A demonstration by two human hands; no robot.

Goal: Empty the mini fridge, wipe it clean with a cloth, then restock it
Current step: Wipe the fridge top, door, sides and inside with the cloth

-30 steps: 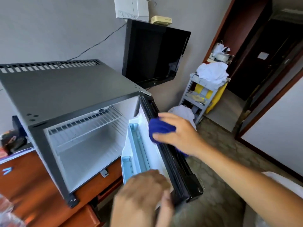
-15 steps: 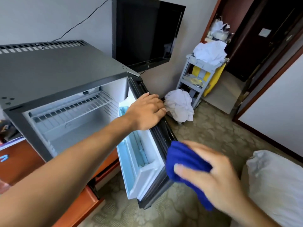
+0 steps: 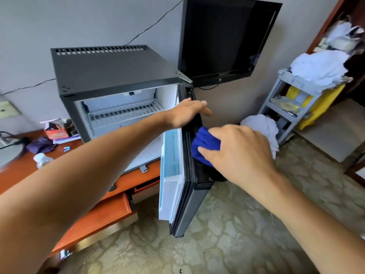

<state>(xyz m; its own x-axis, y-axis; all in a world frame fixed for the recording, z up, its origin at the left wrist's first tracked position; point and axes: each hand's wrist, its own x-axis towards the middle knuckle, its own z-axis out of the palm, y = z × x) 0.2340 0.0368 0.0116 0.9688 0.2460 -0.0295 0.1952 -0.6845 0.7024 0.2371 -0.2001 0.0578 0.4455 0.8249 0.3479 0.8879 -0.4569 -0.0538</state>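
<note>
The black mini fridge [image 3: 110,66] stands on an orange-brown desk with its door [image 3: 178,186] swung open. Inside I see only a white wire shelf [image 3: 126,113]. My left hand [image 3: 186,113] rests on the door's top edge, fingers laid over it. My right hand [image 3: 237,153] holds a bunched blue cloth [image 3: 204,144] against the black outer face of the door, near its top.
A black TV [image 3: 227,38] hangs on the wall right of the fridge. A grey cart [image 3: 292,103] with white linen and a yellow bag stands at the right, a white bundle [image 3: 262,127] on the floor beside it. Boxes and small items [image 3: 53,131] lie on the desk at left.
My right hand has carried the blue cloth up from below the door onto its outer face. The left hand has stayed on the door's top edge. The view has shifted back.
</note>
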